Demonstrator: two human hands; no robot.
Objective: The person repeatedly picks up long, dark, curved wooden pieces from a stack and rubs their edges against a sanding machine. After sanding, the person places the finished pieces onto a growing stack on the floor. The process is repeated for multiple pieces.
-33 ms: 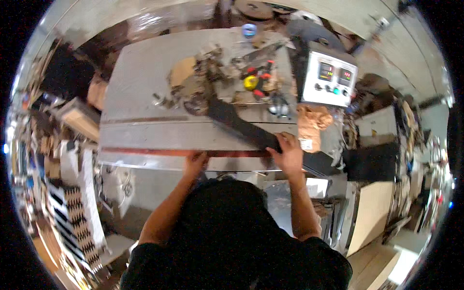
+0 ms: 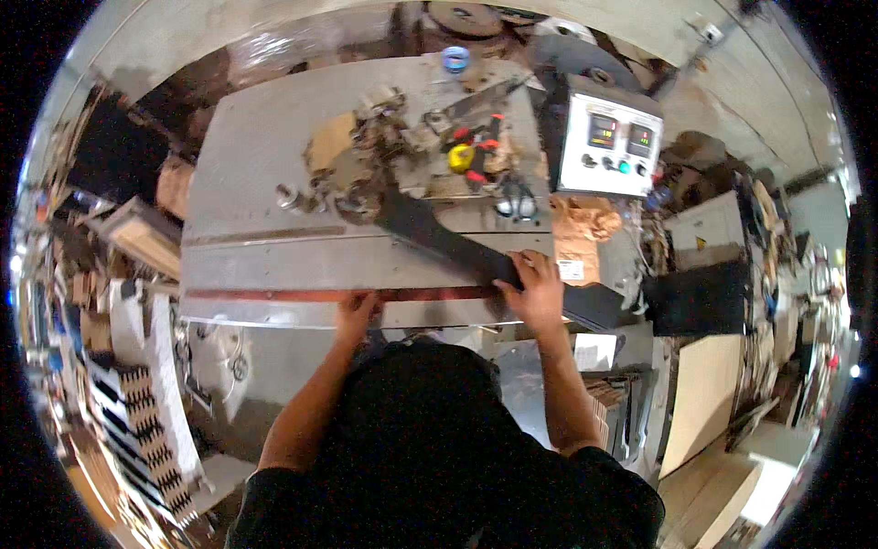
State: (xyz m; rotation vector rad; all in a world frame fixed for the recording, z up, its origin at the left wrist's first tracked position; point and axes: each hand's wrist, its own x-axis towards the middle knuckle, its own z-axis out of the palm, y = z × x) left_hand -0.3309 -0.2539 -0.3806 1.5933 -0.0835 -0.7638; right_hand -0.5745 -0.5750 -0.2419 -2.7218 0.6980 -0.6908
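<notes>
A long black strip (image 2: 439, 236) slants across the grey worktable from the cluttered metal fixture (image 2: 366, 169) toward the front right. My right hand (image 2: 538, 288) closes on it near the table's front edge, thumb to the left and fingers over the top. Past that hand, a black piece (image 2: 594, 305) extends off to the right; whether it is the same strip I cannot tell. A narrow reddish-brown strip (image 2: 265, 296) lies along the front edge. The fingers of my left hand (image 2: 357, 314) are bent and pressed together on this strip; their tips are partly hidden.
Scissors (image 2: 517, 199), a yellow-and-red tool (image 2: 462, 157) and a blue roll (image 2: 455, 59) lie on the worktable (image 2: 247, 137). To the right stand a white control box (image 2: 608, 174) with lit displays and a crumpled brown paper package (image 2: 581, 233). Boards and stacked parts flank both sides.
The whole view has shifted slightly, so the table and its contents appear a little farther left. Both hands keep about the same places on the strips.
</notes>
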